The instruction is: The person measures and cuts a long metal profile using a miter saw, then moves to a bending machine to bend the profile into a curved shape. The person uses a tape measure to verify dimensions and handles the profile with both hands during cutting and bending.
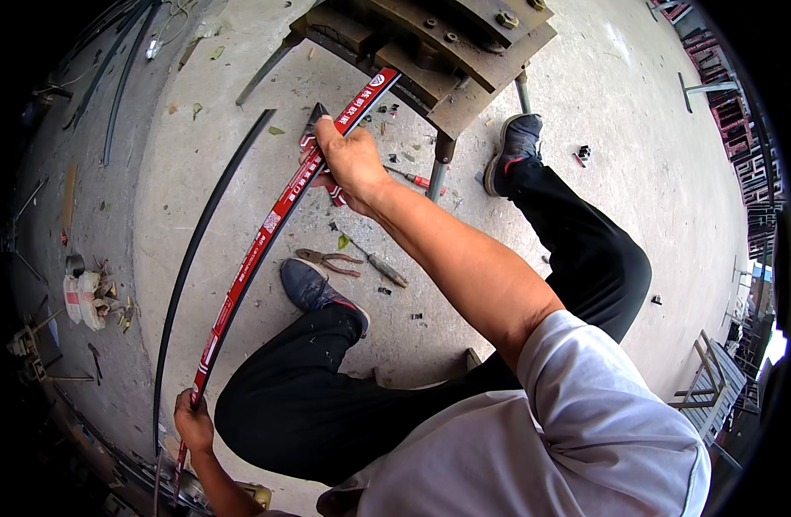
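Observation:
A long dark metal profile strip (pixel 270 226) with red printed film along it slants up from lower left to a heavy brown steel press (pixel 412 73), its upper end at the press's edge. My right hand (pixel 354 164) is closed around the strip near that end. At the lower left my left hand (pixel 193 422) grips the same strip near its other end. A short dark piece with red film (pixel 312 131) sticks out crosswise beside my right hand; whether it joins the strip is hidden by my fingers. A black strip (pixel 207 211) lies on the left.
Pliers (pixel 326 261), a grey-handled tool (pixel 385 270) and a red-handled screwdriver (pixel 417 178) lie on the concrete floor between my feet. Small black bits are scattered about. White bundles (pixel 85 297) stand at the left, and stacked red frames (pixel 730 121) line the far right.

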